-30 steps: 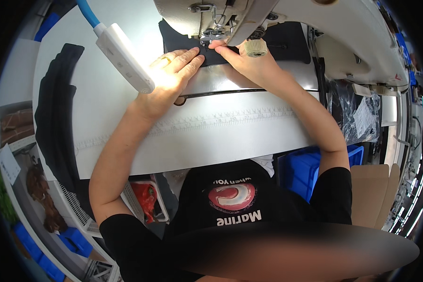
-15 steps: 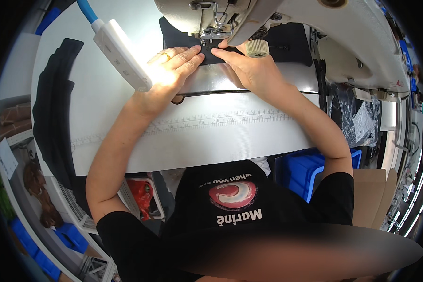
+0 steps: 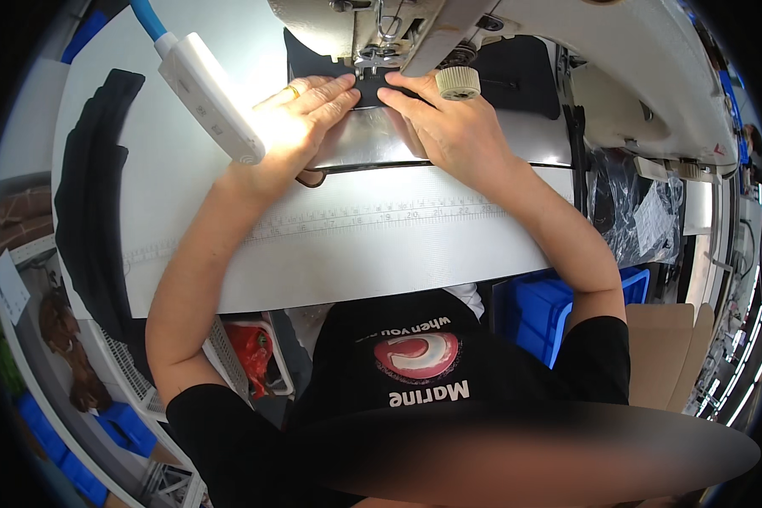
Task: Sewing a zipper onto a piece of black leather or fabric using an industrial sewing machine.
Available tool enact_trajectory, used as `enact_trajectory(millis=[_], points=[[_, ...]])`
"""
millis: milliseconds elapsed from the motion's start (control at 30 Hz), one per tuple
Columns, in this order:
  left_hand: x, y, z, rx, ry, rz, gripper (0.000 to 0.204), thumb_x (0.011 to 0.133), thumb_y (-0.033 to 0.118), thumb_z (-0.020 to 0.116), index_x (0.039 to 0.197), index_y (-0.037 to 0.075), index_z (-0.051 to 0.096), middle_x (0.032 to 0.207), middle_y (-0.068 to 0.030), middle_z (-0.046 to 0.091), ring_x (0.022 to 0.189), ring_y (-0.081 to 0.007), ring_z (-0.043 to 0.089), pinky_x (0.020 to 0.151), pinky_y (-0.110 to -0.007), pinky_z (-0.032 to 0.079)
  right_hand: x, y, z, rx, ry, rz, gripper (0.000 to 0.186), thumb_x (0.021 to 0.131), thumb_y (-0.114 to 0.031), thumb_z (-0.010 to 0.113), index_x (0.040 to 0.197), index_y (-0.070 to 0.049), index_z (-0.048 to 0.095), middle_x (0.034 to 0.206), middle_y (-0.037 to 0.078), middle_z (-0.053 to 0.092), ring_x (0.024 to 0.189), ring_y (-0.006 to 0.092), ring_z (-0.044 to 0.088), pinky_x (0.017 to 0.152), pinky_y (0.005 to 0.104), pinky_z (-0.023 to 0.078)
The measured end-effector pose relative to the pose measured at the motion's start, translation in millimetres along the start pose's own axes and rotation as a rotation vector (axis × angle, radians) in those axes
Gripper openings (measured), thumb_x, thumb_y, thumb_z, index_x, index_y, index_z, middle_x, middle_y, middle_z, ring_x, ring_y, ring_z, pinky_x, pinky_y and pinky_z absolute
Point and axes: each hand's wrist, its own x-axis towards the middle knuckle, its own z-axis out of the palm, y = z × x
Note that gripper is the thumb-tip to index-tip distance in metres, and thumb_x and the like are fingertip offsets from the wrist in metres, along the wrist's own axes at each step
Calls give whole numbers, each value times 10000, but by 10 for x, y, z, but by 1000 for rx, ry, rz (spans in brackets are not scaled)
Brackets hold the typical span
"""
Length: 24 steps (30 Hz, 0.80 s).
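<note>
Black cloth (image 3: 309, 59) lies under the needle area of a sewing machine (image 3: 550, 34), by the metal presser foot (image 3: 369, 71). My left hand (image 3: 300, 110) rests on the cloth just left of the foot, its fingers stretched out and a ring on one of them. To the right of the foot, my right hand (image 3: 453, 123) has thumb and forefinger spread on the cloth; its other fingers are partly hidden behind a ribbed cream knob (image 3: 458, 83). Shiny metal plate (image 3: 360, 144) shows beneath both wrists.
A white lamp (image 3: 207, 97) on a blue cable hangs beside my left forearm. Folded black fabric strips (image 3: 93, 195) lie on the white table (image 3: 339, 254) at left. Blue bin (image 3: 533, 313), plastic-wrapped package (image 3: 639, 207) and cardboard box (image 3: 665, 351) are at right.
My right forefinger has come closer to the presser foot, above the thumb. My left hand keeps its place on the cloth. The whole view has shifted slightly.
</note>
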Motion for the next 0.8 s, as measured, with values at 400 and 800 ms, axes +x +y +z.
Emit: enact_trajectory(millis=[400,800], points=[[20,-111,13,50,-41,20,321,763,24,614,1065,71,714,1143,-78,695,972,-183,691,715,-276,512,26,94,65,-19,29,-31,101,776,-143,738,825,-60,707,896,71,657,890,222,617,711,342,501],[-22,-272,108,-232,-13,-14,305,897,199,520,1059,30,714,1126,-125,695,1030,-253,661,857,-321,494,-359,585,-667,-475,-162,62,395,799,-35,593,1193,-49,580,1187,105,600,1022,280,610,896,379,498]])
